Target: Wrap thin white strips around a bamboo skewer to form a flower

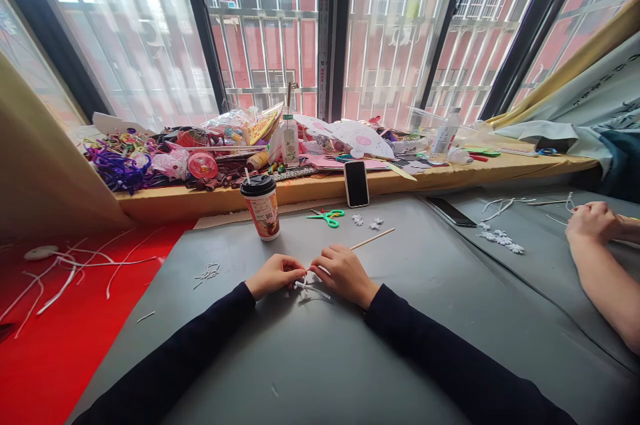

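Dark sleeves run up from the bottom edge and meet at the middle of the grey counter, where the left hand and the right hand sit knuckle to knuckle, low on the surface, probably so the counter steadies fine work. Both are pinched on a small white pipe-cleaner piece: the grip of each hand is closed on it from its own side, fingertips meeting over the middle, and loose white ends splay out just under the hands toward the camera. A thin wooden stick pokes out from behind the right hand, angled away and to the right; whether that hand holds its near end I cannot tell. Just beyond the left hand stands a lidded paper cup with a straw, kept upright and clear of the work. Green scissors and two finished white flowers lie farther out past the right hand, within reach, and a phone leans against the yellow ledge behind them. White trimmings lie left of the left hand. Well off to the right, another person's hand works near its own row of white flowers.
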`<state>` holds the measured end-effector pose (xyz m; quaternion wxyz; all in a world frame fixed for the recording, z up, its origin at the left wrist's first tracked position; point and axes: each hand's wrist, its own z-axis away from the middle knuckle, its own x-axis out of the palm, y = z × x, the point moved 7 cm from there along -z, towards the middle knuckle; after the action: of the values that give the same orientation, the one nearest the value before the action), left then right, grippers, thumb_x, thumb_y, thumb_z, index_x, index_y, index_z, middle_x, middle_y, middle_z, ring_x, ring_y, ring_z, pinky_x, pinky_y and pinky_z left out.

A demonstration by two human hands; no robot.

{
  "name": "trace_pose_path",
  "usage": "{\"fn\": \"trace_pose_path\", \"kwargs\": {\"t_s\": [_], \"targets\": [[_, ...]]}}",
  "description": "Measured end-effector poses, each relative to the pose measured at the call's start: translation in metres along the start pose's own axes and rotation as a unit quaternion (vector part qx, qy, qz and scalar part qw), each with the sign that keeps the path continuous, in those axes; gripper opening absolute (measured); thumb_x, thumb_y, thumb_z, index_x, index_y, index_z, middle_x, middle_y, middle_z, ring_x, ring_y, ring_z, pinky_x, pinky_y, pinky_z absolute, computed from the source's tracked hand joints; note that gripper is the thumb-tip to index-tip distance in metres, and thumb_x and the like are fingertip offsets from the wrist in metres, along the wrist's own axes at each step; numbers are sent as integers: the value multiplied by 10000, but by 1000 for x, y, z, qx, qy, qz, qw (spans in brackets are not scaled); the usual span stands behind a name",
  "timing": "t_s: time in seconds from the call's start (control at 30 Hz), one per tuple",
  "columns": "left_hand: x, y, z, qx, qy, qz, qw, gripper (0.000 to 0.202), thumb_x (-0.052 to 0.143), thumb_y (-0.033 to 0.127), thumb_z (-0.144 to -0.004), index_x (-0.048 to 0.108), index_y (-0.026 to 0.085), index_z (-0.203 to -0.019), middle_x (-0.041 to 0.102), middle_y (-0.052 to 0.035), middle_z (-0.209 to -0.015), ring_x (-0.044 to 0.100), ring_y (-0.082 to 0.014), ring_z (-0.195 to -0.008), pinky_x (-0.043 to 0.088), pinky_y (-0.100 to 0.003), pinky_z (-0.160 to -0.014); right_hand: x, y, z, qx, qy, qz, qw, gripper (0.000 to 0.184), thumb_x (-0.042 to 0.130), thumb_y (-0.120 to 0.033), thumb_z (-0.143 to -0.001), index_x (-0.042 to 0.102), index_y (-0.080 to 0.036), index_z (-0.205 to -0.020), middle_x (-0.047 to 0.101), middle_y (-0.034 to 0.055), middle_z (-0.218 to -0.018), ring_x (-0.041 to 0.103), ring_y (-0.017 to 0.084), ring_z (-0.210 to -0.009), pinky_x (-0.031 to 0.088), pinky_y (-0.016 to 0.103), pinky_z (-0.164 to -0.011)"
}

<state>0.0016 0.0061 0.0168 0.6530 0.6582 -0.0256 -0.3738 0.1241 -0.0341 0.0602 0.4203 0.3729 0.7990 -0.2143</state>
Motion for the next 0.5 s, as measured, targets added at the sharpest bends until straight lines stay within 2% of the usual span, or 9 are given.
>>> {"fn": "trace_pose_path", "kwargs": {"t_s": [0.5], "targets": [[1, 3, 1, 9, 3, 1, 1000, 362, 576, 457, -666, 613, 107, -755, 513, 19, -526, 437, -81, -462, 321, -201, -459, 1, 1, 1, -2, -2, -7, 1000, 214, 447, -314, -856, 631, -208, -826, 556, 33, -747, 423, 145, -750, 269, 275, -676]]}}
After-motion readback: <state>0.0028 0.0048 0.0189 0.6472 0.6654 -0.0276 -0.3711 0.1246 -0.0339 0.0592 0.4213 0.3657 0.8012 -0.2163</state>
